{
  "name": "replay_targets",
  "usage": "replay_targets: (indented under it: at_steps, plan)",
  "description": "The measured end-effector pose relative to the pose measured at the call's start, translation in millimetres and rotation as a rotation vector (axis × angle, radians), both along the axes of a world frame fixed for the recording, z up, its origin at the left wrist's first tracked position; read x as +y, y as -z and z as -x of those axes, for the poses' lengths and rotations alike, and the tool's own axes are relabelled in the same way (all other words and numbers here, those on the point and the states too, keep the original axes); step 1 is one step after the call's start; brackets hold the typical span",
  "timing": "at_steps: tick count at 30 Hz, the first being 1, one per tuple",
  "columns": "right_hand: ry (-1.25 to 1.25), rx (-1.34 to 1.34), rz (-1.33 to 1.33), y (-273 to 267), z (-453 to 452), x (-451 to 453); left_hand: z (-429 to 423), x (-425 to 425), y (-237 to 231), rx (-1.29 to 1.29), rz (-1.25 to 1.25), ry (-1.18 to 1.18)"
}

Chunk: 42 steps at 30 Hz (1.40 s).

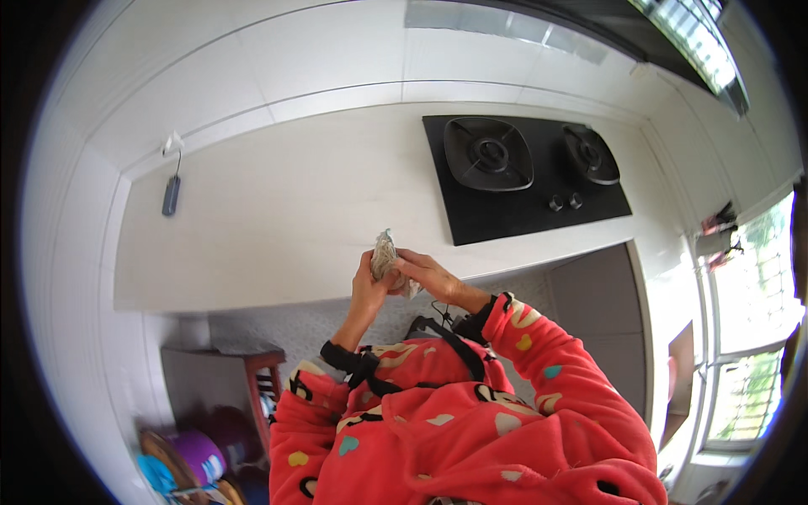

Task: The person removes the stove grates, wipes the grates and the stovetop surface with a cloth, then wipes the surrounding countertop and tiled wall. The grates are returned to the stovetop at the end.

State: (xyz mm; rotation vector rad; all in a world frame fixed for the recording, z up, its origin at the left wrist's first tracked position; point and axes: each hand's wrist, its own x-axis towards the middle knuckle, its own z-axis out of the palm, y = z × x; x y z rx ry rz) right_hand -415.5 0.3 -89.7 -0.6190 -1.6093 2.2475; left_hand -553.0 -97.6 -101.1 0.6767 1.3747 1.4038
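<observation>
A crumpled, off-white bundle (384, 257), perhaps a rag or a stringy scrubbing cloth, is held upright over the counter's front edge. Its tip shows a bit of pale green. My left hand (368, 287) wraps its left side, while my right hand (429, 274) grips it from the right with the thumb across its front. Part of the bundle sticks out below the fingers, and the palms hide the rest. Beneath and beyond the hands spreads the pale countertop (284, 208).
A black gas hob (505, 211) with two burners is set into the counter at right. At far left, a dark power strip (171, 196) hangs by its cord from a wall socket (172, 144). A purple container (197, 456) stands low at left, near a reddish wooden frame (255, 372).
</observation>
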Motion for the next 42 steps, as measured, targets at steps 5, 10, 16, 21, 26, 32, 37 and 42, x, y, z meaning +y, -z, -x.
replay_targets:
  at_steps: [5,10,16,21,26,32,37,42]
  plan:
    - [0.258,-0.157,-0.470,27,-47,34,46,86,19,0.209,0.150,0.065]
    - [0.455,-0.271,-0.171,70,-147,21,82,175,31,0.664,0.364,0.274]
    - [0.979,-0.405,0.012,70,-266,-78,78,274,80,1.009,0.282,0.223]
    - [1.234,-0.554,0.240,68,-283,-182,56,324,116,1.401,0.039,0.236]
    - [1.176,-0.651,0.350,67,-259,-212,6,298,126,1.483,-0.162,0.266]
    - [1.109,-0.595,0.284,76,-229,-194,-30,218,108,1.364,-0.299,0.417]
    - [1.079,-0.612,0.233,80,-214,-178,-62,160,102,1.279,-0.327,0.522]
    - [1.074,-0.617,0.180,81,-198,-173,-80,128,97,1.217,-0.312,0.617]
